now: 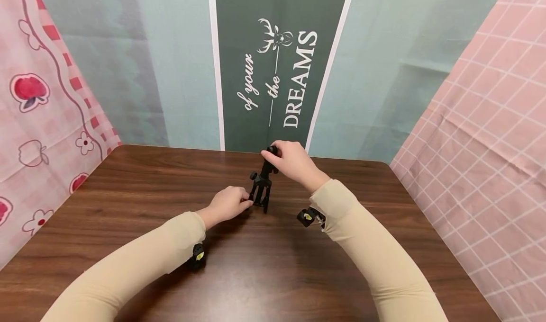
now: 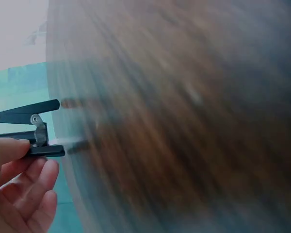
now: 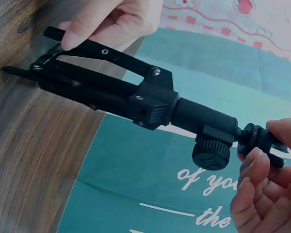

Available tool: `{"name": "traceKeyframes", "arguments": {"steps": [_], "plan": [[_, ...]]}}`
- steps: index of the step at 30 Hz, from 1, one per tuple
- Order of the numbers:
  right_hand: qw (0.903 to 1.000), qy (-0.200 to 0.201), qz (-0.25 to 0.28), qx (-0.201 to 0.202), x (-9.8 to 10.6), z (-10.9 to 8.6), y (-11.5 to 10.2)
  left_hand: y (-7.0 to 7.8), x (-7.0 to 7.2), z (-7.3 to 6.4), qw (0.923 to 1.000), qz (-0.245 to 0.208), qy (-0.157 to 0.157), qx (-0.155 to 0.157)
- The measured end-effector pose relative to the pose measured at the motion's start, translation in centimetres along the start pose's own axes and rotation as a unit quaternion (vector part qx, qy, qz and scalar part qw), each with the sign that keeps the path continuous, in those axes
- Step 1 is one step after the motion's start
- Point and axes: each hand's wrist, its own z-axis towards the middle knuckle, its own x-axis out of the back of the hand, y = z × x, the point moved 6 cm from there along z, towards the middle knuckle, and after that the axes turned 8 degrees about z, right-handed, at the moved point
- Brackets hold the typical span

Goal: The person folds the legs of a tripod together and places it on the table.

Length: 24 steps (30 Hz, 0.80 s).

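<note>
A small black tripod stands at a tilt over the far middle of the table, its short legs lowermost. With thumb and fingertips my left hand pinches one leg near its lower end; that leg is angled slightly out from the others. At the top, my right hand grips the small clamp head between thumb and fingers. Below the head, a ribbed knob sticks out from the centre column. In the left wrist view, a metal brace joins the legs.
The brown wooden table fills the foreground. Behind it hangs a green and pale blue cloth with white lettering. Pink patterned cloths flank the table at left and right. Each sleeve carries a wrist camera.
</note>
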Motion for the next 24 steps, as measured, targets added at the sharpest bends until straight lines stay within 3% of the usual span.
{"name": "traceKeyframes", "arguments": {"steps": [6, 15, 24], "plan": [[0.9991, 0.006, 0.039, -0.014, 0.8, -0.6, 1.0, 0.0, 0.7, -0.1, 0.9995, 0.014, 0.026, -0.010], [0.9962, 0.000, 0.083, -0.027, 0.8, -1.6, 2.7, -0.2, 1.1, -0.3, 0.9948, 0.075, 0.056, -0.040], [0.9906, -0.007, 0.128, -0.047, 0.2, -1.5, 4.3, -1.2, 1.4, -0.4, 0.9968, 0.060, 0.046, -0.027]]}}
